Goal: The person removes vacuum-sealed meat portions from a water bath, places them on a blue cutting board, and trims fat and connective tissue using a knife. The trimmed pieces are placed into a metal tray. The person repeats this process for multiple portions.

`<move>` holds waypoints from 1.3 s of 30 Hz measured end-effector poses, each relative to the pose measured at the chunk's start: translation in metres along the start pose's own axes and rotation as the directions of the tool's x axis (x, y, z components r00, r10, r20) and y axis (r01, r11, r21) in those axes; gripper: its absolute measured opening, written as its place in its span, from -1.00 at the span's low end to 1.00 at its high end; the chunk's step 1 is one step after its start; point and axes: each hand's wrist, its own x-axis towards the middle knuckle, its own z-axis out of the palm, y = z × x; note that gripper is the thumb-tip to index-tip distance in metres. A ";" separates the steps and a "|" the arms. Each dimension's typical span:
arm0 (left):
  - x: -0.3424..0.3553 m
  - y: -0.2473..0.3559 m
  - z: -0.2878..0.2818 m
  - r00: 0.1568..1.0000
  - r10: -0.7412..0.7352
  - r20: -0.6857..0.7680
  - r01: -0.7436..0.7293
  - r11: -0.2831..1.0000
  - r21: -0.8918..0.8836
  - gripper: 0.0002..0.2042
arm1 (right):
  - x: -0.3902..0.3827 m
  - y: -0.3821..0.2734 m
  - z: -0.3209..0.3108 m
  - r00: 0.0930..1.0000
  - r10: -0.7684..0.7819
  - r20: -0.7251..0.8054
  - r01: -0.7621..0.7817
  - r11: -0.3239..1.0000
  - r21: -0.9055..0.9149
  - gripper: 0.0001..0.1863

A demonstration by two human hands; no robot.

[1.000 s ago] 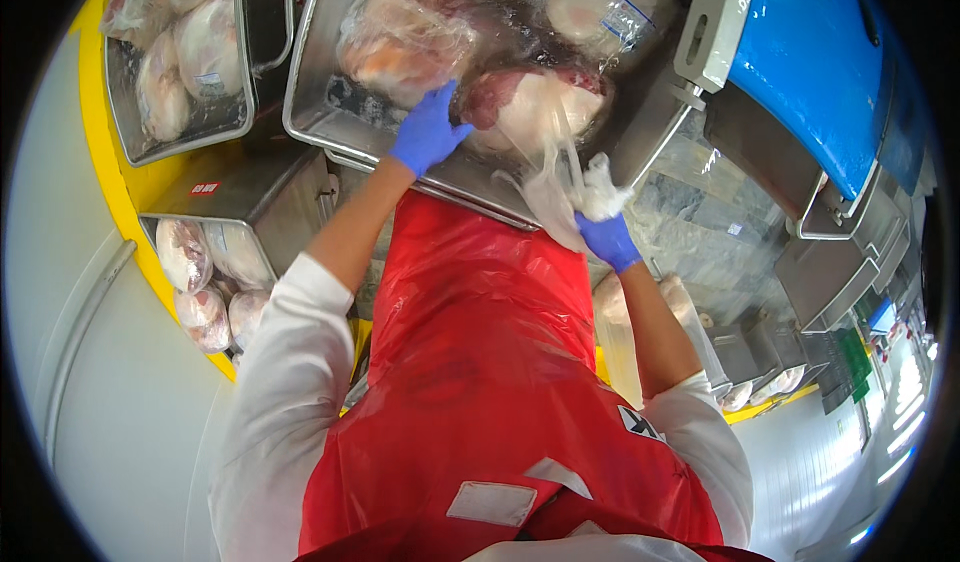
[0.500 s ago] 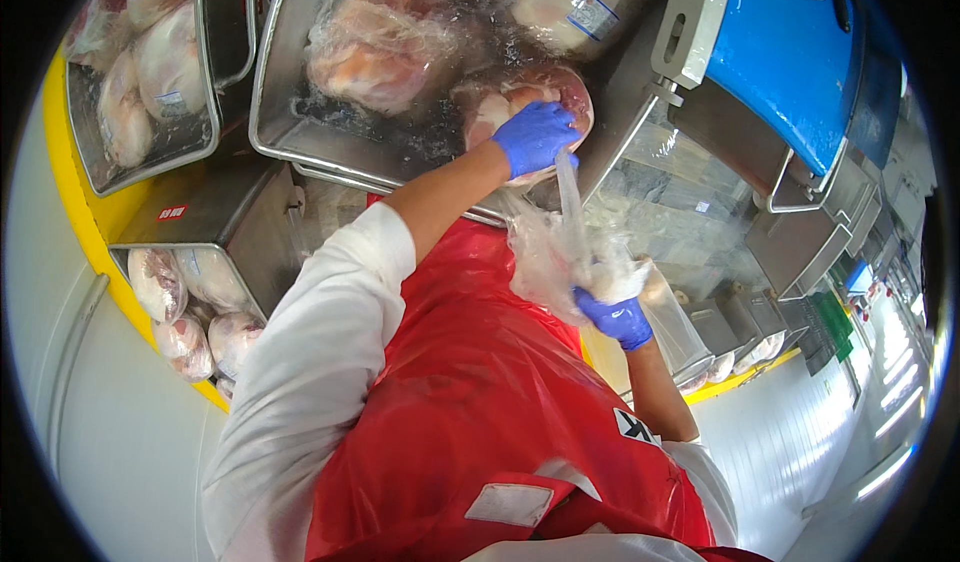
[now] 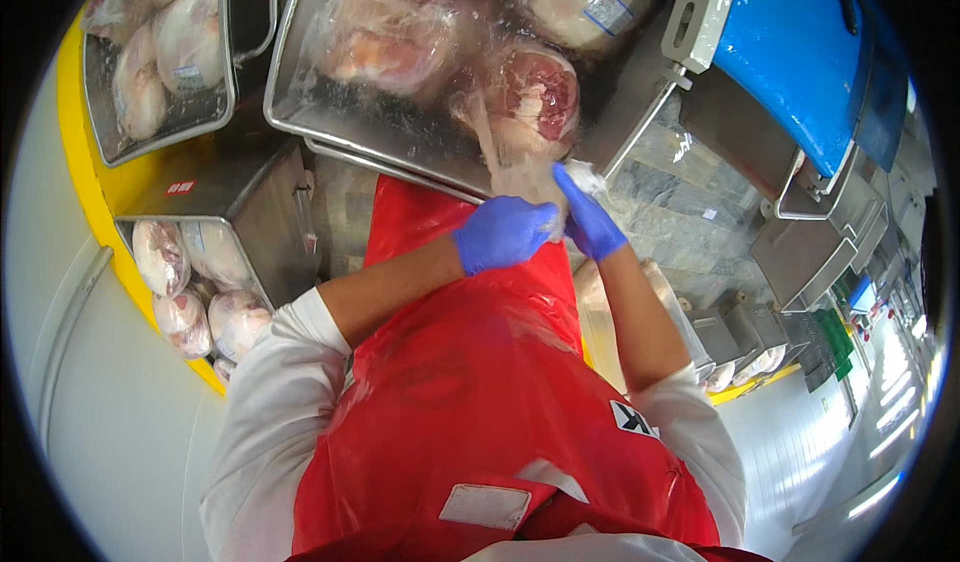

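Note:
My left hand (image 3: 507,234), in a blue glove, is closed on the gathered end of a clear plastic bag (image 3: 515,177). The bag stretches up from there to a cut piece of raw meat (image 3: 535,97), red with pale fat, at the near right of a metal tub. Close beside it, my right hand (image 3: 595,220), also gloved, points upward with its fingers together. White crumpled plastic (image 3: 585,177) shows behind those fingers and seems gripped by them; the hold is partly hidden.
The steel tub (image 3: 370,157) holds water and several wrapped meat pieces (image 3: 390,42). More metal bins (image 3: 160,147) with wrapped meat stand at left. A blue machine cover (image 3: 785,62) rises at right, above a tiled floor (image 3: 690,222). A red apron (image 3: 450,362) covers my front.
My left hand has come off the meat and drawn back toward me, now gripping plastic. The right hand has risen beside it. The bag is stretched between meat and hands.

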 end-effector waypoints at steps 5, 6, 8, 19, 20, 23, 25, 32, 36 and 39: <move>-0.004 0.001 0.044 0.969 0.128 0.209 -0.097 0.984 -0.149 -0.88 | 0.096 0.029 -0.010 0.992 0.037 0.121 0.053 0.751 -0.659 -0.41; -0.001 0.003 0.033 0.984 0.121 0.134 -0.086 0.967 -0.239 -0.86 | 0.107 0.034 -0.015 0.992 -0.034 0.118 0.109 0.683 -0.722 -0.39; -0.001 0.008 -0.004 0.996 0.086 0.006 -0.075 0.899 -0.431 -0.81 | 0.090 0.050 -0.025 0.976 -0.161 0.150 0.217 0.803 -0.555 -0.33; 0.107 -0.241 -0.020 0.589 -0.741 -0.323 0.776 0.630 -0.029 -0.30 | 0.056 0.078 -0.032 0.858 -0.513 0.016 0.191 0.289 -0.938 -0.38; 0.110 -0.221 -0.040 0.608 -0.775 -0.171 0.794 0.600 0.103 -0.36 | 0.052 0.079 -0.030 0.844 -0.535 -0.016 0.201 0.344 -0.917 -0.39; 0.085 -0.279 -0.038 0.625 -0.701 -0.344 0.774 0.615 0.151 -0.56 | 0.066 0.084 -0.042 0.846 -0.532 0.005 0.283 0.443 -0.851 -0.42; 0.070 -0.264 -0.060 0.667 -0.675 -0.317 0.726 0.684 0.071 -0.63 | 0.070 0.075 -0.043 0.854 -0.519 -0.039 0.252 0.478 -0.841 -0.45; -0.029 -0.124 -0.086 0.632 -0.758 -0.163 0.517 0.569 -0.639 -0.80 | 0.058 0.012 -0.045 0.820 -0.569 -0.071 0.084 0.243 -0.966 -0.52; -0.053 -0.056 -0.067 0.723 -0.668 -0.174 0.432 0.634 -0.642 -0.80 | 0.036 0.005 -0.038 0.851 -0.503 -0.153 -0.098 0.134 -0.986 -0.51; -0.060 -0.021 -0.059 0.776 -0.613 -0.148 0.406 0.665 -0.627 -0.78 | 0.026 0.020 -0.033 0.704 -0.707 0.061 0.154 0.068 -0.986 -0.48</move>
